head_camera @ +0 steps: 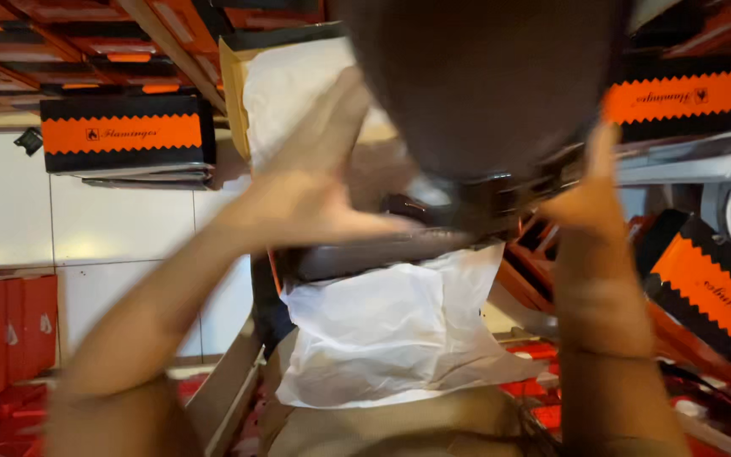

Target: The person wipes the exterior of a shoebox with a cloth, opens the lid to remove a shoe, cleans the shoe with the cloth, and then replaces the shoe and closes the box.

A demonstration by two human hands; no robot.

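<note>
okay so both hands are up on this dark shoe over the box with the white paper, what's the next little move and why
Probably lower the dark shoe toward the white tissue paper lining the open box. The left hand and right hand hold it raised, close to the camera, and the paper lies spread directly beneath.

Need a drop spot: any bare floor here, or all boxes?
Bare white tiled floor lies between the orange-and-black box and the red boxes. The right side is crowded with tumbled orange-black boxes. Both hands, left hand and right hand, hold a dark shoe over white paper.
</note>
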